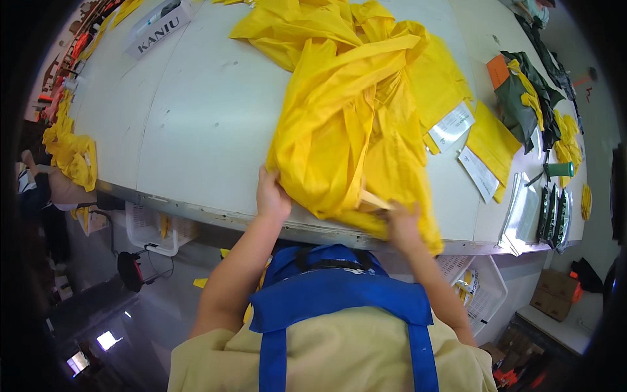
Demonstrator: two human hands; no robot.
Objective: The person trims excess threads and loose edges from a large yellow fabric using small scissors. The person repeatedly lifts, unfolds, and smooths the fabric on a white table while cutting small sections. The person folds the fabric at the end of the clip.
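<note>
A large bundle of thin yellow fabric (326,130), crumpled and gathered in folds, lies on the white table in front of me and reaches over its near edge. My left hand (273,196) grips the bundle's lower left side, its fingertips partly tucked behind the cloth. At the lower right, my right hand (403,225) is closed on the fabric beside a pale yellow strip (375,200); this hand is slightly blurred. Whether the bundle is one garment or several pieces, I cannot tell.
Folded yellow packets with white paper sheets (480,173) lie to the right, near dark green bags (516,104), a green roll (560,170) and clear plastic sleeves (519,212). A white box (157,29) stands far left. White baskets (480,294) sit under the table.
</note>
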